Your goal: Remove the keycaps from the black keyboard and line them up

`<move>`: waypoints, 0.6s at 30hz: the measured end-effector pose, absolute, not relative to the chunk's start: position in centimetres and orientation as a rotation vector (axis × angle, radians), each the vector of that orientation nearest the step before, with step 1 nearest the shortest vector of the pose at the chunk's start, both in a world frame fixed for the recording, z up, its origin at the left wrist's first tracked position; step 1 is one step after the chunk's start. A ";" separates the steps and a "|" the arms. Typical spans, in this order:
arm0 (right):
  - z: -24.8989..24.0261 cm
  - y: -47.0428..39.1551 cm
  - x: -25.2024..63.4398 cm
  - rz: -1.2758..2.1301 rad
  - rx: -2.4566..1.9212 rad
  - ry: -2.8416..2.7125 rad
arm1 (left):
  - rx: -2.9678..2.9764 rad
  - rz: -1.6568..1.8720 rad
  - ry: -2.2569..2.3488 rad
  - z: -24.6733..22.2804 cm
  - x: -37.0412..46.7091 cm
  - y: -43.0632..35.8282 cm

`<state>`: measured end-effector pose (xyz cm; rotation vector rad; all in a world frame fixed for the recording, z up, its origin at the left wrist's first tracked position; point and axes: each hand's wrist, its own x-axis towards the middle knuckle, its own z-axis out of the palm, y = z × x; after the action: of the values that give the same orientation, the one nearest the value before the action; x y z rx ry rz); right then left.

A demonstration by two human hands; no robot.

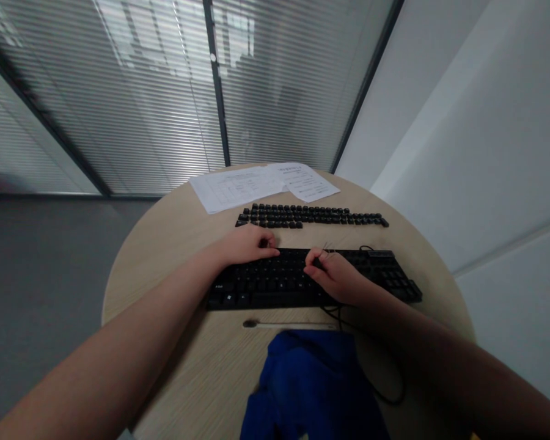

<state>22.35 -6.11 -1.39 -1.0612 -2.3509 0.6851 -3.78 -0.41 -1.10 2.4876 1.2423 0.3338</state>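
Observation:
A black keyboard lies across the round wooden table, its right end near the number pad bare of hands. My left hand rests over its upper left edge, fingers curled, thumb toward the keys; what it holds, if anything, is too small to name. My right hand is over the middle right of the keys, thumb and index finger bent together around something I cannot make out, with thin wire-like lines above it. Behind the keyboard, loose black keycaps stand in rows.
White printed papers lie at the back of the table. A thin brush-like tool lies before the keyboard, beside a blue cloth. A black cable loops at the right. Blinds and a white wall stand beyond.

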 end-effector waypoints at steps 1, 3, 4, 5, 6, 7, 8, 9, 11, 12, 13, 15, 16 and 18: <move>-1.4 -6.1 22.4 0.691 -1.058 -2.340 | 2.484 0.332 1.239 -1.1 -3.8 -0.4; -1.7 -6.1 22.5 0.711 -1.046 -2.292 | 2.477 0.341 1.237 -1.0 -3.8 -0.5; -1.9 -6.1 22.6 0.727 -1.036 -2.260 | 2.476 0.347 1.236 -1.0 -3.8 -0.6; -2.0 -6.1 22.8 0.743 -1.021 -2.229 | 2.477 0.353 1.234 -1.0 -3.8 -0.6; -2.2 -6.1 22.9 0.759 -1.004 -2.202 | 2.480 0.360 1.232 -0.9 -3.8 -0.7; -2.4 -6.1 23.0 0.775 -0.989 -2.184 | 2.484 0.367 1.229 -0.9 -3.8 -0.7; -2.6 -6.0 23.1 0.787 -0.976 -2.171 | 2.489 0.372 1.226 -0.9 -3.8 -0.7; -2.7 -6.0 23.1 0.795 -0.968 -2.162 | 2.493 0.375 1.226 -1.0 -3.8 -0.7; -2.9 -6.1 23.2 0.807 -0.959 -2.147 | 2.495 0.371 1.223 -1.0 -3.9 -0.7; -2.9 -6.1 23.2 0.816 -0.958 -2.139 | 2.493 0.367 1.219 -1.0 -3.9 -0.6; -3.0 -6.1 23.2 0.830 -0.956 -2.131 | 2.489 0.365 1.214 -1.1 -3.9 -0.6; -3.1 -6.1 23.1 0.891 -0.947 -2.107 | 2.479 0.364 1.205 -1.1 -3.9 -0.6; -3.3 -6.0 23.1 0.933 -0.944 -2.059 | 2.474 0.365 1.205 -1.1 -3.9 -0.6; -3.5 -5.8 23.0 1.013 -0.941 -1.872 | 2.464 0.364 1.208 -1.1 -3.9 -0.5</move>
<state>22.96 -5.77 -3.51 -0.9411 -1.8718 1.0132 -3.92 -0.55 -1.10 2.4641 1.2082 0.3644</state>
